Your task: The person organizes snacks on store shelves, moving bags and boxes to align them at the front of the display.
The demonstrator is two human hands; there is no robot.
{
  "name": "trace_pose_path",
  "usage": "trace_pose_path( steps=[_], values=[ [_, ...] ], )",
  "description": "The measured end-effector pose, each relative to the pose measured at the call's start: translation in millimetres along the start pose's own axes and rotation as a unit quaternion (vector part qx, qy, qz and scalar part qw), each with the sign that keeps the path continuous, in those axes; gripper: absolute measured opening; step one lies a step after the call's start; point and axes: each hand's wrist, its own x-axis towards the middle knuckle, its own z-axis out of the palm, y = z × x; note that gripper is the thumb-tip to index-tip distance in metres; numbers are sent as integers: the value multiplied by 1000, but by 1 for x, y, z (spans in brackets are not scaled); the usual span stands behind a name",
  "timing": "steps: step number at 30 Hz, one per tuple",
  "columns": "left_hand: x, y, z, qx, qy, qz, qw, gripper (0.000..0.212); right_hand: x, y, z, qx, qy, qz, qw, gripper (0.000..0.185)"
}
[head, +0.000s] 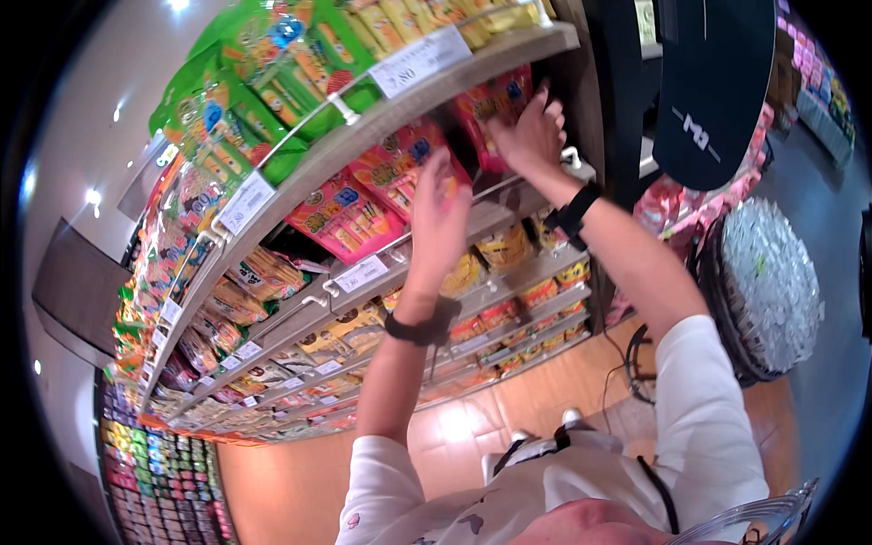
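Note:
Both bare hands reach to a shelf of pink snack bags, each wrist wearing a black band. My right hand (pixel 535 133) is at the front of a pink snack bag (pixel 482 112) near the shelf's right end; whether its fingers grip the bag cannot be told. My left hand (pixel 441 211), blurred, is raised with fingers apart in front of a second pink snack bag (pixel 397 167), nothing seen in it. To the left stands another pink snack bag (pixel 346 216), its front facing out. A price tag (pixel 361 274) is on the rail below it.
Above runs a wooden shelf board (pixel 436 82) holding green snack bags (pixel 272 88). Lower shelves carry packaged noodles or snacks (pixel 504 248). On the right are a dark hanging panel (pixel 715 88), a round tub heaped with ice-like pieces (pixel 773 286) and a black cable (pixel 606 381) on the floor.

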Motion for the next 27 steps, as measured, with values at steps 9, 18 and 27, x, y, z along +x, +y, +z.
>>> trace_pose_path(
  steps=[9,18,27],
  values=[
    [110,-52,69,-150,64,-263,951,62,84,30,-25,155,-278,7,948,65],
    [115,-18,99,-263,85,-297,914,70,82,48,-14,244,-240,-168,924,54],
    [80,9,91,-23,140,-224,964,48,75,59,16,50,-128,-170,976,48]
  ],
)
